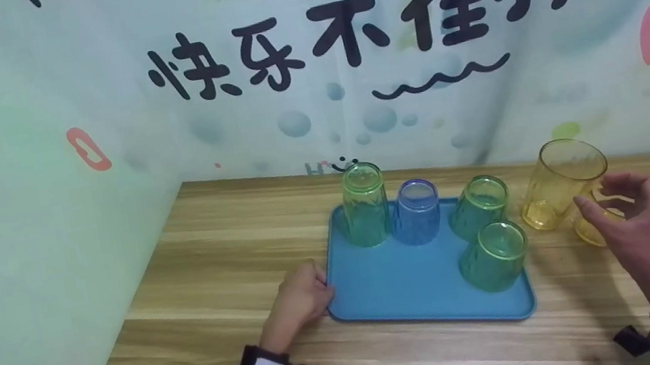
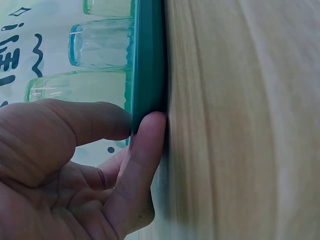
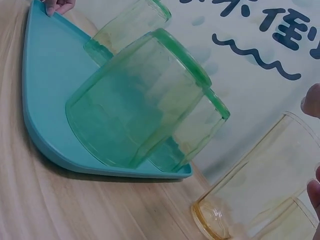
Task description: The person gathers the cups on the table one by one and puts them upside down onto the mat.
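My left hand (image 1: 300, 297) pinches the left edge of a blue tray (image 1: 398, 293) between thumb and fingers; the left wrist view shows the tray lying on the wood. On it stand a tall green glass (image 1: 367, 215), a blue glass (image 1: 417, 220) and two shorter green glasses (image 1: 477, 206) (image 1: 494, 260) at the right. Their narrower, thicker ends face up. Right of the tray a large amber glass (image 1: 556, 185) stands upright. My right hand (image 1: 641, 213) is at a smaller amber glass (image 1: 589, 231), thumb and fingers spread about it, partly hiding it; contact is unclear.
A wooden table (image 1: 192, 266) carries everything. Behind it hangs a pale printed cloth (image 1: 265, 146) with dark lettering, close to the back glasses. Another pale surface (image 1: 6, 232) borders the table's left side.
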{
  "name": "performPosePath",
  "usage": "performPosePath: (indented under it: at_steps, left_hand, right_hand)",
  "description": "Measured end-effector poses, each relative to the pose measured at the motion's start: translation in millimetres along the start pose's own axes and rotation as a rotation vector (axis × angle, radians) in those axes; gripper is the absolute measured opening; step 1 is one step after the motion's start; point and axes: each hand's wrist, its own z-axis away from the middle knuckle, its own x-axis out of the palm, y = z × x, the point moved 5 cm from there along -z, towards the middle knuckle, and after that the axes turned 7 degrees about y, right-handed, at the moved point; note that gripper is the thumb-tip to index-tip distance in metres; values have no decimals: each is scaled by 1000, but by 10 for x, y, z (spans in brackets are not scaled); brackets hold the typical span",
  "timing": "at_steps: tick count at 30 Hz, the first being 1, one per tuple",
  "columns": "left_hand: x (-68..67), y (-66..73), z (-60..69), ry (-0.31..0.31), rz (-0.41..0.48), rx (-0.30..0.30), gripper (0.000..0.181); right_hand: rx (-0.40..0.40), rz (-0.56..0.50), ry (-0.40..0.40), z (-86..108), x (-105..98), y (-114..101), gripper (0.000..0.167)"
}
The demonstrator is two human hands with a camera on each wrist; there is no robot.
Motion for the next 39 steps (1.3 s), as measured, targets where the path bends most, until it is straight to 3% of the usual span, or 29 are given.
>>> performPosePath:
  at_steps: [14, 21, 33, 39]
  left_hand:
    - [6, 9, -10, -17, 0, -46, 10]
    - [-1, 2, -27, 31, -28, 52, 11]
    - [2, -6, -21, 17, -16, 23, 12]
    - [0, 2, -15, 22, -8, 23, 12]
  right_hand:
    - [-19, 65, 85, -55, -197, 73, 49]
    - [8, 76, 136, -64, -255, 97, 60]
    - [-1, 79, 195, -3, -345, 136, 72]
    - [73, 100, 190, -14, -406, 294, 75]
